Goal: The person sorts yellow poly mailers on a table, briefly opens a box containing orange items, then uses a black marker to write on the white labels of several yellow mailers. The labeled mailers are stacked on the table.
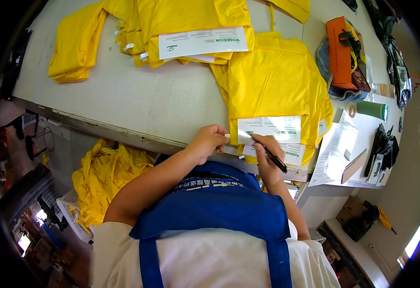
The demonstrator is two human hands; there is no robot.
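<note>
A folded yellow garment (270, 81) lies near the table's front edge with a white printed card (268, 125) on its lower part. At the garment's left corner, my left hand (210, 142) is closed, thumb and fingers pinching a small white tag (227, 136). My right hand (269, 156) is closed round a black pen (275, 160), over the card's lower edge. The pen's tip points up and left, close to the card; whether it touches is unclear. Beneath, part of a second white card (291, 152) shows on another yellow layer.
More folded yellow garments (195, 19) are stacked at the back. Right of my work stand an orange box (340, 53) and a green cylinder (370, 110), beside papers (334, 149). Loose yellow garments (107, 177) fill a white basket (73, 216) below the table's edge on the left.
</note>
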